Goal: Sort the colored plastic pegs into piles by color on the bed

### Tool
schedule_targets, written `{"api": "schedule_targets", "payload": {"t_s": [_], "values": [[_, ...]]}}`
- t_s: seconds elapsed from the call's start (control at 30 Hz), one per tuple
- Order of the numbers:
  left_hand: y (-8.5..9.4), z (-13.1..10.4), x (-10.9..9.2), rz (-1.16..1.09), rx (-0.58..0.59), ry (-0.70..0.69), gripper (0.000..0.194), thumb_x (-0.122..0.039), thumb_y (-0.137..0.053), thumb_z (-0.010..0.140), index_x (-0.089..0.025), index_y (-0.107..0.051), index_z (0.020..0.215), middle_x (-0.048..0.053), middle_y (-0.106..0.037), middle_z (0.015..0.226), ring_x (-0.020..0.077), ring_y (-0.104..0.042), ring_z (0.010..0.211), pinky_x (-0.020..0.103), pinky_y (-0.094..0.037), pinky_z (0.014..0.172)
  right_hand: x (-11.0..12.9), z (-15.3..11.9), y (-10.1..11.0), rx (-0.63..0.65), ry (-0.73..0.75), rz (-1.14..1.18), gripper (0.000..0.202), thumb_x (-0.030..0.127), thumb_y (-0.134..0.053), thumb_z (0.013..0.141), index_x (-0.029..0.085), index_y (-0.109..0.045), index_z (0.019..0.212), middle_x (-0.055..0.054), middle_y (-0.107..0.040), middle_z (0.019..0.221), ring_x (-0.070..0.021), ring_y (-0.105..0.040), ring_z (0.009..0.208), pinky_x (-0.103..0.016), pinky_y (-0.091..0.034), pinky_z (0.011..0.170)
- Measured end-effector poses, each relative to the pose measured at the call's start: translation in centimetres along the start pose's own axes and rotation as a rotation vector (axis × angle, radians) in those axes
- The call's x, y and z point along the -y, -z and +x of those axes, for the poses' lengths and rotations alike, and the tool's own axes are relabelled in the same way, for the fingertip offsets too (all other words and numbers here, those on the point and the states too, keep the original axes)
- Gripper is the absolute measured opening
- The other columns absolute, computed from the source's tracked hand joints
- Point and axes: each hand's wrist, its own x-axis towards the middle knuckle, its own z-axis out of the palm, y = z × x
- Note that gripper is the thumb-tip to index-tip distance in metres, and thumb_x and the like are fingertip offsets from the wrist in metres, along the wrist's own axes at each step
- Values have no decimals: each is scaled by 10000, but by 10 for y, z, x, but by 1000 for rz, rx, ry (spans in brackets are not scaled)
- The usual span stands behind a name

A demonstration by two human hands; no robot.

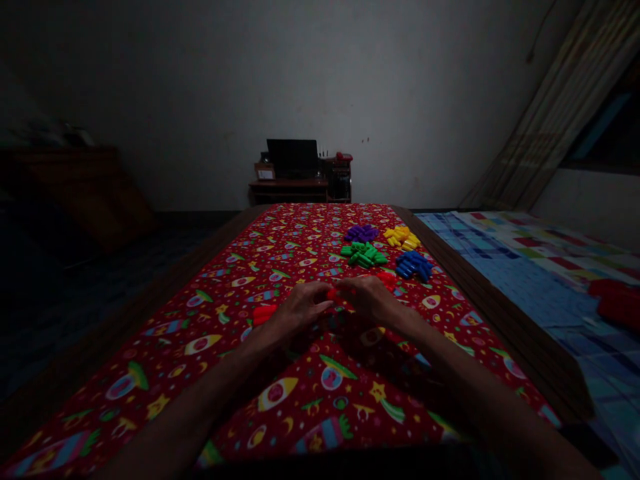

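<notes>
Over the middle of the red patterned cloth (280, 393), my left hand (305, 301) and my right hand (367, 298) meet fingertip to fingertip. Between them shows a small red piece (331, 293), and the fingers of both hands close on it. Left of my left hand lie some red pieces (264, 314). More red pieces (387, 280) sit just behind my right hand, partly hidden by it. Farther back are piles of green pieces (364, 254), blue pieces (414, 265), purple pieces (361, 233) and yellow pieces (401, 237).
Beyond the cloth's far end stands a low desk (287, 190) with a dark monitor (293, 157). A bed with a checked sheet (520, 287) is at the right, under a curtain (545, 120). At the left is a wooden cabinet (80, 190).
</notes>
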Motion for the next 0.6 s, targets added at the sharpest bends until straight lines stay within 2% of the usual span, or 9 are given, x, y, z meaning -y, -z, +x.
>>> {"api": "schedule_targets", "payload": {"t_s": [0.13, 0.2, 0.3, 0.4, 0.6], "values": [[15, -2, 23, 71, -20, -36, 346, -408, -556, 852, -201, -624, 1121, 62, -660, 1079, 203, -625, 954, 317, -495, 850, -29, 0, 13, -160, -169, -123, 245, 226, -482, 900, 163, -696, 1002, -95, -716, 921, -159, -629, 759, -223, -385, 661], [21, -5, 39, 167, 5, -27, 351, -416, -555, 854, -207, -618, 1128, 80, -623, 1156, 227, -587, 1050, 359, -463, 928, -42, -1, 19, -173, -262, -215, 273, 216, -446, 908, 148, -695, 997, -105, -712, 923, -176, -629, 783, -233, -386, 667], [22, -10, 57, 244, 91, 0, 341, -382, -556, 852, -228, -604, 1153, 82, -584, 1215, 228, -573, 1073, 364, -453, 948, -50, -3, 25, -29, -362, -344, 291, 179, -419, 894, 127, -704, 915, -118, -703, 838, -178, -615, 721, -234, -346, 602], [19, -11, 60, 287, 108, 17, 330, -332, -528, 865, -246, -591, 1176, 77, -574, 1203, 208, -593, 1028, 326, -481, 896, -46, -5, 26, 117, -392, -410, 288, 165, -412, 885, 120, -697, 883, -126, -690, 802, -160, -594, 659, -239, -293, 553], [16, -8, 52, 316, 93, 44, 339, -348, -530, 862, -196, -605, 1157, 105, -637, 1140, 249, -594, 1054, 374, -469, 920, -40, -4, 21, 157, -367, -481, 300, 162, -387, 896, 122, -680, 846, -110, -675, 755, -147, -569, 631, -266, -234, 539]]}}
